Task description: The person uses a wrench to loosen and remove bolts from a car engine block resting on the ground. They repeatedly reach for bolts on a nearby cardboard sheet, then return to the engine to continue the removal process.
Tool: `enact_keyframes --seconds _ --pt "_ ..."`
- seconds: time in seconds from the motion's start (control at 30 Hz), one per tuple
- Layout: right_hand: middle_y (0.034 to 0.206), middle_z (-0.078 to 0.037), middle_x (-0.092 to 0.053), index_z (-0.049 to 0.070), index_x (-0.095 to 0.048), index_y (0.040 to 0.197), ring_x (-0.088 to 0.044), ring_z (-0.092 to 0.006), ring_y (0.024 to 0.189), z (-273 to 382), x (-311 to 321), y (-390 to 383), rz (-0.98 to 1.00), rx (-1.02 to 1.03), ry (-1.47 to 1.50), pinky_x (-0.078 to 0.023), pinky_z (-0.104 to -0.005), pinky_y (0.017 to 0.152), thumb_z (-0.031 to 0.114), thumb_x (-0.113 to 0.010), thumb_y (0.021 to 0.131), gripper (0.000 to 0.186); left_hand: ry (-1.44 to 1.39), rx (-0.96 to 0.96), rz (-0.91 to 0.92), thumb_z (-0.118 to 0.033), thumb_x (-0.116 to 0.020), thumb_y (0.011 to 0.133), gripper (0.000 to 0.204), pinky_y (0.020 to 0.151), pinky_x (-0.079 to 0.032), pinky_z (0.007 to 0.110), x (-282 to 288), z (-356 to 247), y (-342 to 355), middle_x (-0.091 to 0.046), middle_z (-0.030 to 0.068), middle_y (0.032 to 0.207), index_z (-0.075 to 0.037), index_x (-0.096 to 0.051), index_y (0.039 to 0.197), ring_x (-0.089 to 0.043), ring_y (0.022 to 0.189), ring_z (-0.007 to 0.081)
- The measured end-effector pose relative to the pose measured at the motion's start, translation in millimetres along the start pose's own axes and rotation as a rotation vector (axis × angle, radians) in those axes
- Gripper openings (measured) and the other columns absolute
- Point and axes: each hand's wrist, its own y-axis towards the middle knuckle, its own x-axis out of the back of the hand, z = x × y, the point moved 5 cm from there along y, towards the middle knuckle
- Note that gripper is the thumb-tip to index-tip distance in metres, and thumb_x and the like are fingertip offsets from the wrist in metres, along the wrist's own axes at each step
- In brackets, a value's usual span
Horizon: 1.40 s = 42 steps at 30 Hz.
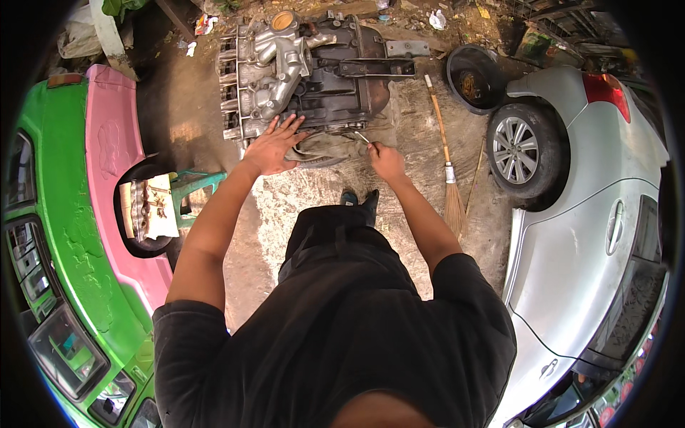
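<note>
Left hand [271,150] spread on the engine [328,85], grimy silver and black, just ahead; right hand [386,162] grips a slim tool [362,136]!

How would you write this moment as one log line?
left hand: spread on near edge of engine | right hand: gripping slim tool near engine | broom: right of engine

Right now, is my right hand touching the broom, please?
Apart. The head view plainly shows concrete floor between your right hand and the broom.

Grimy engine [322,78]; slim metal tool [362,137] at near edge.
</note>
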Motion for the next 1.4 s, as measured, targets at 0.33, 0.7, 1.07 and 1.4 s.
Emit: enact_keyframes --seconds 0.33,0.7,1.07,1.4 --pt "0.088 -0.020 -0.072 0.001 -0.073 0.087 -0.070 -0.0362 0.084 34.8 54.3 28.8 0.197 0.146 -0.424 -0.057 -0.0472 0.074 0.027 -0.056 0.092 0.031 0.019 -0.005 -0.018 -0.045 -0.064 0.086 0.079 0.124 -0.004 0.047 0.8 -0.2 -0.4 -0.015 0.0111 0.164 -0.015 -0.034 0.152 -0.007 0.152 0.0258" --pt "0.097 -0.019 -0.073 0.001 -0.073 0.092 -0.072 -0.0329 0.089 75.4 57.5 26.6 0.162 0.245 -0.564 -0.058 -0.0425 0.075 0.011 -0.055 0.085 0.022 0.011 -0.022 -0.088 -0.047 -0.062 0.087 0.076 0.124 -0.005 0.046 -0.8 0.0 -3.7 -0.016 0.0103 0.164 -0.015 -0.036 0.151 -0.008 0.152 0.0253" --pt "0.090 -0.019 -0.071 0.003 -0.069 0.094 -0.070 -0.0365 0.084 46.1 36.1 31.2 0.131 0.200 -0.520 -0.056 -0.0463 0.075 0.025 -0.051 0.097 0.028 0.005 -0.011 -0.061 -0.048 -0.063 0.085 0.079 0.124 -0.006 0.047 1.8 -1.5 -2.8 -0.015 0.0103 0.164 -0.016 -0.036 0.152 -0.008 0.152 0.0256" --pt "0.089 -0.024 -0.068 0.001 -0.062 0.103 -0.064 -0.0445 0.085 -23.3 -7.3 39.6 0.042 0.087 0.021 -0.050 -0.0498 0.075 0.044 -0.046 0.102 0.046 0.053 -0.023 -0.008 -0.050 -0.064 0.085 0.081 0.124 -0.002 0.048 1.0 -1.6 -2.1 -0.014 0.0101 0.164 -0.015 -0.034 0.153 -0.006 0.153 0.0258"
